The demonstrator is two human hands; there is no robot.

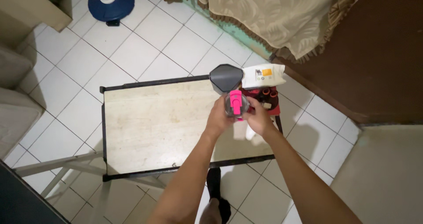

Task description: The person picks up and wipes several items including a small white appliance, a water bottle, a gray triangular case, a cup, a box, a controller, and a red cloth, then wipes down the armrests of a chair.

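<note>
Head view: both hands, left [219, 118] and right [260, 120], grip clenched round pink-lidded bottle [236, 104]; contents unseen.

A white pouch [263, 76] lies at the table's far right corner, right of frame centre, on its side. It is a soft oblong with a small orange patch on its face. Just below it sits a dark red box [264, 98] holding small round things; details too small to tell.
</note>
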